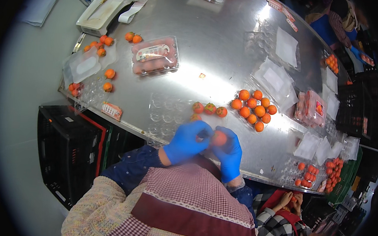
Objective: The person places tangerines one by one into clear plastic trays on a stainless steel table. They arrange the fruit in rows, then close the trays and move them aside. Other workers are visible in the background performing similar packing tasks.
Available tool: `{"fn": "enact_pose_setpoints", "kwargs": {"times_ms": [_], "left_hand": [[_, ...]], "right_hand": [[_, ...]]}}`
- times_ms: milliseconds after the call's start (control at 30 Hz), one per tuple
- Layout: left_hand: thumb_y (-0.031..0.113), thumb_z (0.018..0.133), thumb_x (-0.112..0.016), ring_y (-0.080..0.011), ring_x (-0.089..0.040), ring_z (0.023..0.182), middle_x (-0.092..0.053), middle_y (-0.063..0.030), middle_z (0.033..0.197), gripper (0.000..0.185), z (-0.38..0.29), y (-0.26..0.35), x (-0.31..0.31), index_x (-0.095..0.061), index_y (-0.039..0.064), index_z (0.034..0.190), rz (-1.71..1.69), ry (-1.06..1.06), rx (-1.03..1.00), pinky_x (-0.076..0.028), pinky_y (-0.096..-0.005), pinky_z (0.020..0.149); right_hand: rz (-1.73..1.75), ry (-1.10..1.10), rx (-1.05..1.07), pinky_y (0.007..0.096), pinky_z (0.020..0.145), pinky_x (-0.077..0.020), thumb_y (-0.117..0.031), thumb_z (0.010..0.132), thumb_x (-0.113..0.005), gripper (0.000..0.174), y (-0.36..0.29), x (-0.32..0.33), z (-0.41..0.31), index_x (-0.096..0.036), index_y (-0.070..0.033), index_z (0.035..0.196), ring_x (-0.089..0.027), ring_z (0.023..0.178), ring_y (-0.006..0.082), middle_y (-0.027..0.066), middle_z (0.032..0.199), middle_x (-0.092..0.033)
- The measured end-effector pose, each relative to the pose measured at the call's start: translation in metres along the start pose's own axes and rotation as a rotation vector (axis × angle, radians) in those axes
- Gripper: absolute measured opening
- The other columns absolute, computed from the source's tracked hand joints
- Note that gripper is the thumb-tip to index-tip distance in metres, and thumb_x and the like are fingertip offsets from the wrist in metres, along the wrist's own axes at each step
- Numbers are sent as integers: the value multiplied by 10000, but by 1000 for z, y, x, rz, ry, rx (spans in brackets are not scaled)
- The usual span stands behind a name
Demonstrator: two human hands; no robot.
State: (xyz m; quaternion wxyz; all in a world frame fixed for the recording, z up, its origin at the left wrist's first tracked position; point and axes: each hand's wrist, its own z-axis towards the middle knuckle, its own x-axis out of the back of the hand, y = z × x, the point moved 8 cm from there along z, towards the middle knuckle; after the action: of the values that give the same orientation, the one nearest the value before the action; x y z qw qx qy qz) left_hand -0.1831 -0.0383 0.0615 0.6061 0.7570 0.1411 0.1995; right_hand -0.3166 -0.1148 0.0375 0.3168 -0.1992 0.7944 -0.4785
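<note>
Both my hands wear blue gloves at the table's near edge. My right hand (229,153) is closed around an orange-red persimmon (219,138), which looks blurred. The fingers of my left hand (189,141) are bent beside the fruit; whether they pinch something small is unclear. Just beyond them lie several persimmons (210,108), one partly covered by my left hand. A clear plastic tray with round hollows (167,108) lies to the left, partly under my left arm. To the right, a clear tray is filled with orange persimmons (251,103).
A closed clamshell of fruit (155,56) lies at the far left, near a white scale (99,14) and loose persimmons (109,74). White liners and packs (311,108) are at the right. Black crates (71,152) stand below left. Co-workers (280,216) are at the lower right and upper right.
</note>
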Motion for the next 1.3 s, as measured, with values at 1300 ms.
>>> {"fn": "enact_pose_setpoints", "kwargs": {"times_ms": [1300], "left_hand": [[221,784,-783,-230,-671,953,-667,-113,1097,420,-3,-2,8,-644,75,1153,314,-87,-65,-540,-350,832]], "right_hand": [[-625,-74,189,352,947,-501,-40,816,-685,572,-8,-20,2,-521,-60,1362,-616,1122,245,133,1236,-610]]}}
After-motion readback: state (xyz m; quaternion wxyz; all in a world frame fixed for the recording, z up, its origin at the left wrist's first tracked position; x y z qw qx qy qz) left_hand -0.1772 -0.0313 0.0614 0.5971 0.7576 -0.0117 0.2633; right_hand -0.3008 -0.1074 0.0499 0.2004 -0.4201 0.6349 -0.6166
